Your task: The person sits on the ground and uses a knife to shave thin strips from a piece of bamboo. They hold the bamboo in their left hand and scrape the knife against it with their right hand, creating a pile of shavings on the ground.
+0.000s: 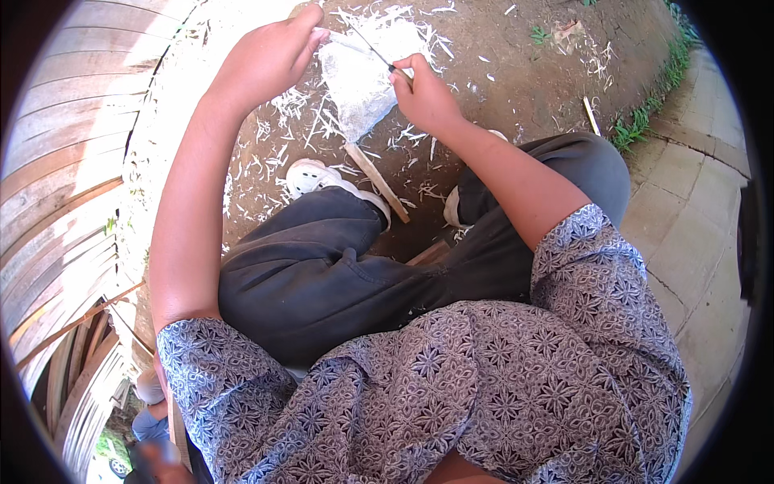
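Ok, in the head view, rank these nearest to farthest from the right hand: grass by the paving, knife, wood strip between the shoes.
1. Knife: held in the right hand.
2. Wood strip: between the shoes.
3. Grass: right side, by the paving.

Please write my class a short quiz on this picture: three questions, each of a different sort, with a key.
1. Multiple choice: what does the right hand hold?
A) a hammer
B) a knife
C) a cup

2. True or false: the left hand grips a pale strip.

3. Fill the gap: on the bare soil, thin pale ____ lie scattered around the white sheet.

Key: 1. B; 2. True; 3. shavings.
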The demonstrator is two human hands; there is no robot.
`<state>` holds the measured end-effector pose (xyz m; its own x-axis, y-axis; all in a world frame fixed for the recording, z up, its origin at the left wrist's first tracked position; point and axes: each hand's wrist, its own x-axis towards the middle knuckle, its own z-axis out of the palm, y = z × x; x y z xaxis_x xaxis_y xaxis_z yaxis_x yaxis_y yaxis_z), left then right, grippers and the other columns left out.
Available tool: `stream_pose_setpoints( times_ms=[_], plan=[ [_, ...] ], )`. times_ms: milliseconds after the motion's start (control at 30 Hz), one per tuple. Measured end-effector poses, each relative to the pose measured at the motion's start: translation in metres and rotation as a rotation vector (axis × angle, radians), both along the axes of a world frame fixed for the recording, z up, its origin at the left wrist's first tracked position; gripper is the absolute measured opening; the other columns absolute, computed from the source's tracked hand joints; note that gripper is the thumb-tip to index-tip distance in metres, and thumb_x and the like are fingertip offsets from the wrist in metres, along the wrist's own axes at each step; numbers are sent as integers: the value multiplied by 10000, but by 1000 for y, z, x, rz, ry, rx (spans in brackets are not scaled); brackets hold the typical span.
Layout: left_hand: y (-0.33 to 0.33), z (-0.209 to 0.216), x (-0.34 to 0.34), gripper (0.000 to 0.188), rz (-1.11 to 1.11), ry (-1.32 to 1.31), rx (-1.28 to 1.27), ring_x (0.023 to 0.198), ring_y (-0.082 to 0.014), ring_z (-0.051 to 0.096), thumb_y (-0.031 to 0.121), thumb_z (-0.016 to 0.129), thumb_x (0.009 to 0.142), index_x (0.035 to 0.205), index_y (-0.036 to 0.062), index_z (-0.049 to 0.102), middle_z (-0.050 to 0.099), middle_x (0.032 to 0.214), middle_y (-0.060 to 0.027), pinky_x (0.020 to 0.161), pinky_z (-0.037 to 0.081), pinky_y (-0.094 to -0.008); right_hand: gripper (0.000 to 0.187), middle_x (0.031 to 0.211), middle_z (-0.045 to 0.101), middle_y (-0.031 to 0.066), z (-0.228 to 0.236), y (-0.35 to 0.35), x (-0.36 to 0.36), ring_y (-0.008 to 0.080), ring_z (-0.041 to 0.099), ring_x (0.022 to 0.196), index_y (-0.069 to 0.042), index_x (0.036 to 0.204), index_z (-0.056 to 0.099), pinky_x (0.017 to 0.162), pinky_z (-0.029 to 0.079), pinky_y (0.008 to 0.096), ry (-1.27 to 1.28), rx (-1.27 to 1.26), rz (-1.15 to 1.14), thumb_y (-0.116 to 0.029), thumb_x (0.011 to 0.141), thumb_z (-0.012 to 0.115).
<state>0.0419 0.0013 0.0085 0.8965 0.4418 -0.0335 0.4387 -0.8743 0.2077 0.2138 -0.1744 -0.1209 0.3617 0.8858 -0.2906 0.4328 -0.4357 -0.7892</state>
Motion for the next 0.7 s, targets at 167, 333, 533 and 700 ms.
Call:
stream_pose_setpoints(
  times_ms=[167,333,533,700],
  plan=[
    [5,-5,-18,252,24,-31,26,709,-418,617,300,479,1091,1040,54,462,600,714,-209,656,463,-499,283,929,725,216,16,3,-13,409,719,870,-113,1270,498,745,540,509,15,97,53,-253,1032,556],
    [2,-4,-8,251,10,-21,-10,700,-411,619,295,477,1092,1043,49,468,598,703,-204,653,463,-494,266,967,729,206,-33,-5,18,406,716,903,-124,1270,507,788,541,515,-97,-129,50,-257,1041,532],
    [0,-1,-9,250,7,-55,-14,692,-409,621,291,478,1091,1036,47,478,595,693,-204,651,462,-496,281,995,732,194,-6,6,3,388,712,968,-124,1267,519,858,530,489,30,-57,55,-286,1037,528],
    [5,-2,-18,246,36,-16,17,691,-411,604,278,479,1091,1026,41,479,578,694,-207,661,457,-493,314,942,730,171,-6,20,15,343,716,933,-133,1278,537,846,518,465,27,-126,59,-322,1027,540]
  ],
)
